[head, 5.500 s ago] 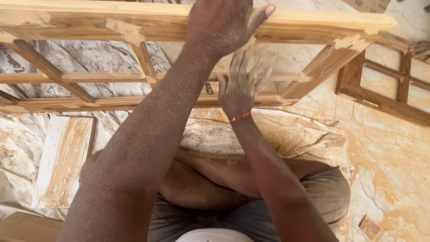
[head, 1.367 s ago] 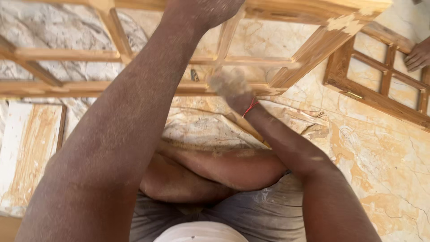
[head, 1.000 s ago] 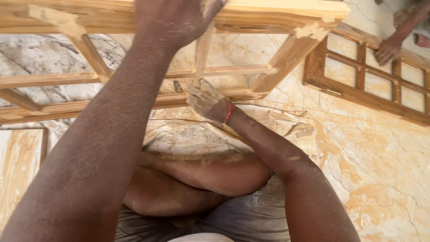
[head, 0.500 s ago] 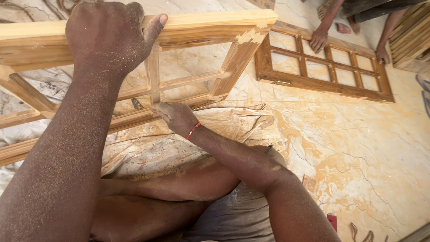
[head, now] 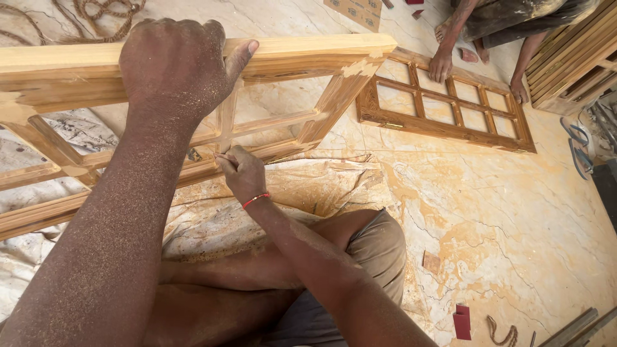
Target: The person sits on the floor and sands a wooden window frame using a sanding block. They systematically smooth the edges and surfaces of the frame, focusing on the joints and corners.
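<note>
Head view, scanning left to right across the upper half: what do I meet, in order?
Left hand gripping the top rail of the pale wooden frame → right hand at the frame's lower rail → darker window frame flat on the floor → another person's hand on it → stacked wooden frames.

My left hand (head: 177,67) grips the top rail of the wooden window frame (head: 308,54), tilted on edge. My right hand (head: 243,172) presses sandpaper (head: 225,157) against its lower rail.

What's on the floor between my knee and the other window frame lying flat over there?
In the head view, only bare marble floor lies between the knee and the flat window frame.
</note>
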